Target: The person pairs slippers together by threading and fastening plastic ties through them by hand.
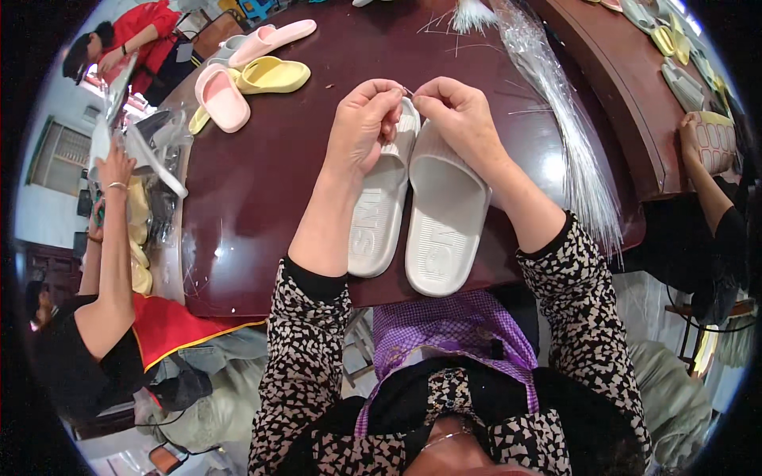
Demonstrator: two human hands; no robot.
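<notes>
A pair of light grey slide slippers lies side by side before me on the dark red table: the left slipper [375, 218] and the right slipper [446, 230], soles down, toes pointing away. My left hand [367, 119] is closed in a pinch over the toe of the left slipper. My right hand [459, 111] pinches at the same spot, its wrist above the right slipper's strap. Between the two sets of fingertips is a thin strand [407, 91], too small to see clearly. It is by the slippers' inner toe edges.
A long bundle of clear plastic strands [559, 119] runs along the table's right side. Pink slippers [224, 99] and a yellow slipper [274, 75] lie far left. Co-workers handle slippers and plastic bags at left; another person's hand [689, 143] holds a patterned item at right.
</notes>
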